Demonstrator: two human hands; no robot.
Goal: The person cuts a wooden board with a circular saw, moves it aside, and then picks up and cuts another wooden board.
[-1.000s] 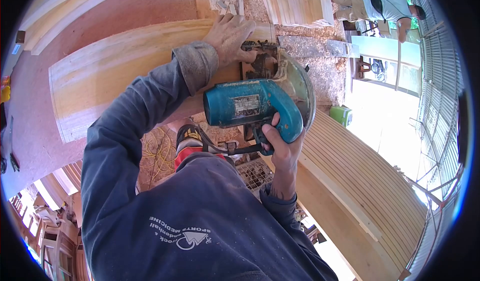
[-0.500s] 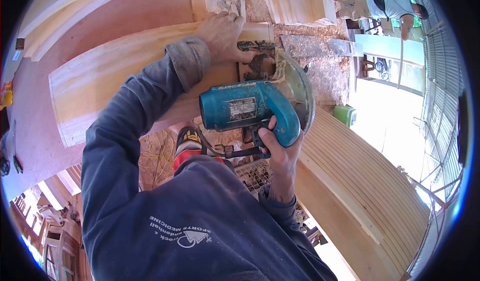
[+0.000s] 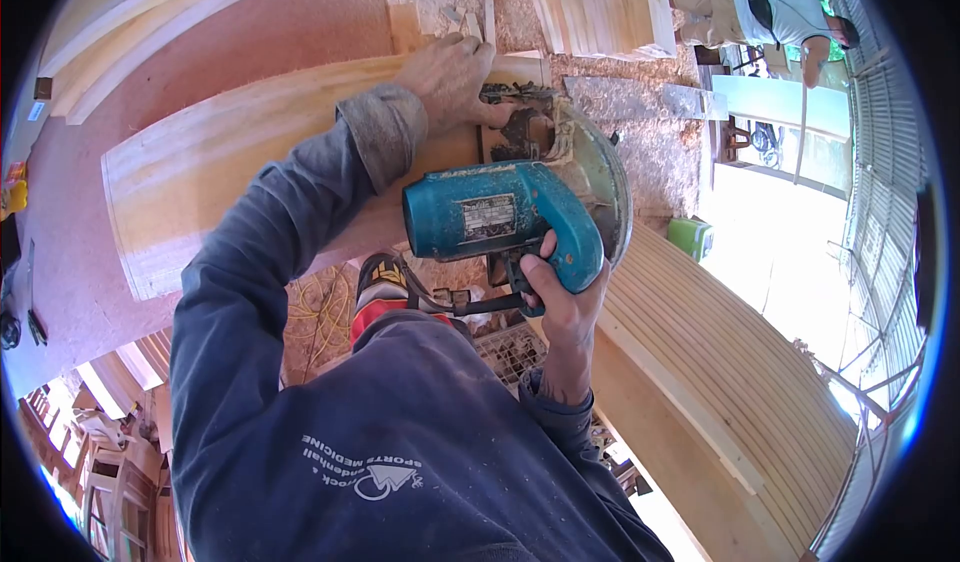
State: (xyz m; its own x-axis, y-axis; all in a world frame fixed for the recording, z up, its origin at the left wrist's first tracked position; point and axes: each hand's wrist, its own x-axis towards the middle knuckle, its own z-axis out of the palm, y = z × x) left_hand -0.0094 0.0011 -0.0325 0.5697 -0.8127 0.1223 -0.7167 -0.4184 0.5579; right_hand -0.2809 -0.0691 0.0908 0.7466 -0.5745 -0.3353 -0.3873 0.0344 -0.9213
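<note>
My right hand (image 3: 568, 297) is wrapped around the rear handle of a teal circular saw (image 3: 470, 217), near its trigger. The saw rests at the right end of a wide pale wooden board (image 3: 200, 187), its round blade guard (image 3: 605, 182) facing right. On the board's far right corner lies my left hand (image 3: 450, 77), fingers bent over the far edge and thumb stretched against the saw's dark base plate (image 3: 515, 127). The fingertips are partly hidden. Behind the guard, the blade cannot be seen. A black cord runs from the handle toward my foot.
Other boards (image 3: 600, 7) lie at the far side. Grooved planks (image 3: 720, 362) are stacked to the right, and a green container (image 3: 690, 237) stands behind them. Yellow cord (image 3: 320, 312) and sawdust cover the floor. Another person (image 3: 785, 17) works at the upper right.
The view has shifted slightly. My left hand and sleeve sit a little farther right and lower, while the saw keeps nearly the same place on the board.
</note>
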